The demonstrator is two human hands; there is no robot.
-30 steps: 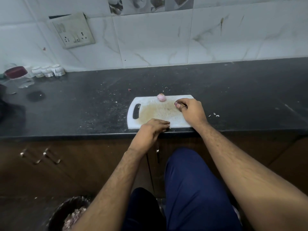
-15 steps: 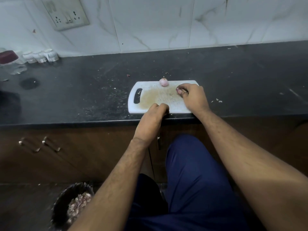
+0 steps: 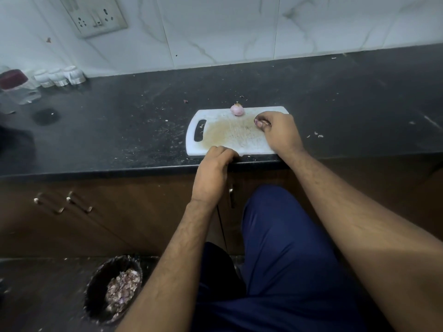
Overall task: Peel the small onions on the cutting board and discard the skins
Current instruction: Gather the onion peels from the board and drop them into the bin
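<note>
A white cutting board with a stained middle lies near the front edge of the black counter. One small pink peeled onion sits at the board's far edge. My right hand rests on the board's right side, its fingers curled around a small purple bit, likely onion skin, mostly hidden. My left hand curls its fingers over the board's near edge at the counter's rim. On the floor at the lower left stands a dark bin holding a heap of purple onion skins.
Small white jars and a red-lidded clear jar stand at the back left by the tiled wall. A wall socket is above. Skin scraps lie right of the board. Cabinet doors with handles run below the counter.
The view has tilted downward, showing more of the bin. My left hand has slid back from the board's surface to its near edge. My right hand stays on the board's right side.
</note>
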